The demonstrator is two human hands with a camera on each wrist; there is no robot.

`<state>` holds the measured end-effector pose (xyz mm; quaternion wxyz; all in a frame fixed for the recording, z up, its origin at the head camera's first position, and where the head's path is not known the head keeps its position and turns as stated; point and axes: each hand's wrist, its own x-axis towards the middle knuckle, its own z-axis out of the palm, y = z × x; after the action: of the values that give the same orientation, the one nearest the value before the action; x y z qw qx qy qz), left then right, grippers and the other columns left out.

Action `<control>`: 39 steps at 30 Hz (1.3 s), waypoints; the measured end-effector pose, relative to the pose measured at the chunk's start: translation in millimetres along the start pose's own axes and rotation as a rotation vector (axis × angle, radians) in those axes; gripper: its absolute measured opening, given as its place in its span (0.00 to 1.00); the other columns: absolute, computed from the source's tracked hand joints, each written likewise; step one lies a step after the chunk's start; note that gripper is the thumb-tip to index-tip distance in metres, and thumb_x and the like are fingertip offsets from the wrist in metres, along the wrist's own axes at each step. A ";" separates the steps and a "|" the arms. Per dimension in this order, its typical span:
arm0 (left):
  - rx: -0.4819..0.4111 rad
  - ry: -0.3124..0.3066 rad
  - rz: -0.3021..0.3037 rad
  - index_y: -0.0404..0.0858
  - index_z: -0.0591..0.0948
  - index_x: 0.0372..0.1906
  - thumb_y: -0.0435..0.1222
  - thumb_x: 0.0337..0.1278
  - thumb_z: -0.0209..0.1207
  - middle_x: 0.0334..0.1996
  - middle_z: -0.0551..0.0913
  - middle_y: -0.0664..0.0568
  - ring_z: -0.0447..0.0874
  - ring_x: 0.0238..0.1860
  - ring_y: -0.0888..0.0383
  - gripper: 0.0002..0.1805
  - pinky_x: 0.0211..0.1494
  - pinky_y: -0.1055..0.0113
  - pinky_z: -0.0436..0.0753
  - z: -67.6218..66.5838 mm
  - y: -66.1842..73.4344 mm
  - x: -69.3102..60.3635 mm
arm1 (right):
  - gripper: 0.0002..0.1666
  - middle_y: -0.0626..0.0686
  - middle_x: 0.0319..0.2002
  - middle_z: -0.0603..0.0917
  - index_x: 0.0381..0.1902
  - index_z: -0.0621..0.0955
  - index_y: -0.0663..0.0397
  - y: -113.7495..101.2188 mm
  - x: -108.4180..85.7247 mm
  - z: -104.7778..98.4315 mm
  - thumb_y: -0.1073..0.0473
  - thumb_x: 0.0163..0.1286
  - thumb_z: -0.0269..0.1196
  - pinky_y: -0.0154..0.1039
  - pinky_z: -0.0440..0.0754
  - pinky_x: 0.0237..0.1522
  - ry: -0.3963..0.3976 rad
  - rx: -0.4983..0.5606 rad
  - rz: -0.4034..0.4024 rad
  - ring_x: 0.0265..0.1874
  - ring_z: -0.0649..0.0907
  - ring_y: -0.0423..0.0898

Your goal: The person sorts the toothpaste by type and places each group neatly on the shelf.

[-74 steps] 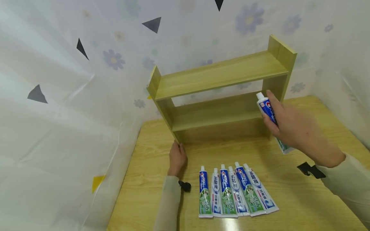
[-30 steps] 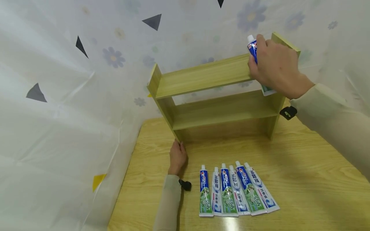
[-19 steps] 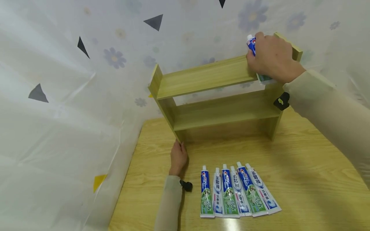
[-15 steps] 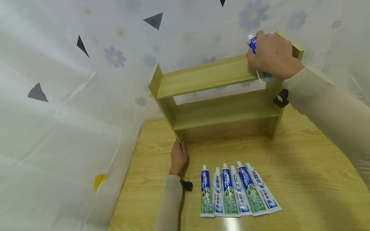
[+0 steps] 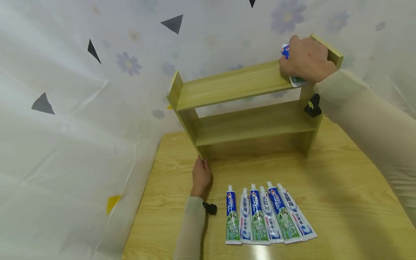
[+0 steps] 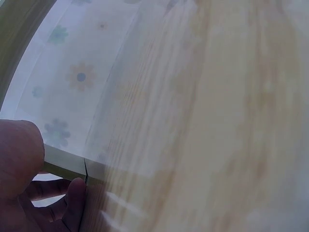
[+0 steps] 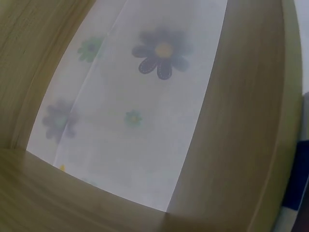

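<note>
Tube at top right of shelf unit, right hand fingers curled round it, unreleased. Six tubes on tabletop, probably still to do. Left hand pinches unit's lower-left edge.

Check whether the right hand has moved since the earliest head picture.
Yes. Against the wooden shelf unit, the right hand has moved up and slightly left in the head view, to the right end of the top board, gripping a toothpaste tube.

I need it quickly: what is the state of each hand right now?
Left hand: closed, gripping the yellowish wooden shelf unit at its lower left corner.
Right hand: closed, holding a blue, green and white toothpaste tube at the unit's top right.
</note>
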<state>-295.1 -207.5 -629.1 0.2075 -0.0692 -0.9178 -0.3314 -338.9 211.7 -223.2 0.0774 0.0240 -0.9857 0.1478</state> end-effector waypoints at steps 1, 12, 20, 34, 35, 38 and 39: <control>0.007 -0.002 0.002 0.41 0.75 0.45 0.45 0.90 0.45 0.31 0.78 0.50 0.73 0.28 0.59 0.14 0.30 0.62 0.73 0.9 -0.9 -0.7 | 0.37 0.80 0.47 0.78 0.68 0.66 0.80 1.1 0.4 0.5 0.48 0.81 0.44 0.63 0.82 0.35 -0.002 0.008 0.005 0.36 0.83 0.71; 0.014 0.015 0.040 0.39 0.76 0.49 0.48 0.91 0.43 0.33 0.82 0.47 0.81 0.31 0.54 0.18 0.32 0.57 0.80 5.1 -2.6 1.5 | 0.43 0.84 0.61 0.76 0.81 0.61 0.72 2.7 2.5 0.5 0.44 0.83 0.45 0.74 0.79 0.56 0.035 0.018 0.030 0.52 0.81 0.77; 0.002 -0.015 0.021 0.38 0.77 0.54 0.47 0.91 0.43 0.40 0.86 0.43 0.89 0.40 0.46 0.18 0.38 0.50 0.85 3.3 0.5 -0.8 | 0.47 0.86 0.59 0.75 0.85 0.54 0.69 -0.8 -9.3 -4.2 0.42 0.83 0.44 0.74 0.81 0.47 0.013 -0.018 0.047 0.49 0.81 0.78; 0.021 0.005 0.033 0.38 0.77 0.51 0.46 0.91 0.44 0.35 0.83 0.45 0.85 0.34 0.49 0.17 0.35 0.52 0.82 6.6 4.8 -0.2 | 0.45 0.81 0.65 0.76 0.84 0.60 0.67 -13.7 -66.4 -3.9 0.41 0.85 0.50 0.76 0.82 0.41 0.339 -0.021 -0.042 0.51 0.80 0.79; 0.024 0.011 0.032 0.38 0.77 0.50 0.47 0.91 0.44 0.35 0.83 0.45 0.84 0.33 0.49 0.18 0.35 0.53 0.81 6.0 4.3 -0.1 | 0.44 0.81 0.64 0.77 0.83 0.62 0.66 -14.6 -70.4 -0.7 0.41 0.84 0.52 0.76 0.83 0.40 0.379 -0.007 -0.064 0.49 0.81 0.78; 0.035 0.030 0.033 0.38 0.78 0.49 0.46 0.91 0.44 0.34 0.83 0.45 0.83 0.32 0.49 0.18 0.36 0.52 0.80 2.5 3.0 0.7 | 0.41 0.78 0.59 0.81 0.81 0.67 0.65 -18.2 -79.8 8.7 0.42 0.83 0.55 0.75 0.83 0.39 0.473 0.045 -0.113 0.46 0.82 0.75; 0.036 0.025 0.028 0.38 0.78 0.49 0.46 0.91 0.44 0.35 0.83 0.44 0.83 0.33 0.48 0.18 0.37 0.51 0.81 0.9 3.4 0.9 | 0.40 0.77 0.57 0.82 0.79 0.69 0.65 -19.3 -82.3 11.7 0.42 0.83 0.55 0.74 0.84 0.38 0.499 0.058 -0.126 0.44 0.83 0.74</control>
<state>-295.4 -204.3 -627.3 0.2248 -0.0743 -0.9199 -0.3125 -258.0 191.9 -241.8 0.3263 0.0504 -0.9281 0.1722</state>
